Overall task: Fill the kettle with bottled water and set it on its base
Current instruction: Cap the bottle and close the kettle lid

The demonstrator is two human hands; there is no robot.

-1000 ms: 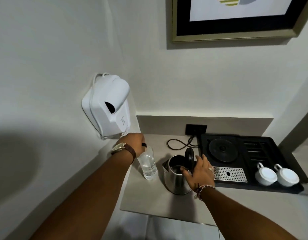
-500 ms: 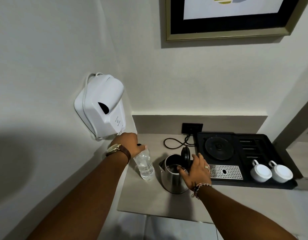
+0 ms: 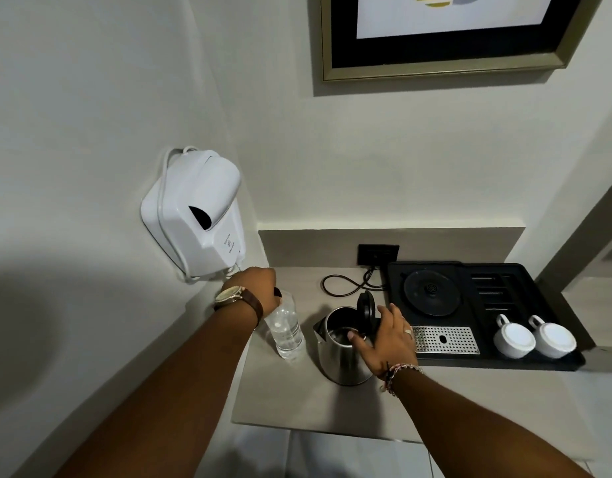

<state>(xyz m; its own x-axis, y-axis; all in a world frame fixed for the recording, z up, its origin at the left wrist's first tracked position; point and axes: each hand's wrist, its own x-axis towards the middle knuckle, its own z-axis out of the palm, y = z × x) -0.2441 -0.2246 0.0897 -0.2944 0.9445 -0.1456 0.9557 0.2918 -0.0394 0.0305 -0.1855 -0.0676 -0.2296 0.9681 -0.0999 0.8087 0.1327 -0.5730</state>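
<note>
A steel kettle (image 3: 342, 358) stands on the beige counter with its black lid (image 3: 365, 308) tipped up and open. My right hand (image 3: 389, 339) rests on its rim and handle side, thumb at the mouth. To the kettle's left a clear water bottle (image 3: 286, 331) stands upright, its black cap under my left hand (image 3: 256, 288), which grips the top. The round black kettle base (image 3: 431, 292) sits empty in a black tray (image 3: 545, 363) to the right.
Two white cups (image 3: 514, 339) lie upside down at the tray's front right, beside a metal drip grate (image 3: 445, 339). A black cord (image 3: 345, 284) runs to a wall socket (image 3: 378, 254). A white wall-mounted hairdryer (image 3: 197, 215) hangs just above my left hand.
Both hands stay where they were, on the bottle top and the kettle. The view has shifted slightly; the bottle leans a little more toward the wall.
</note>
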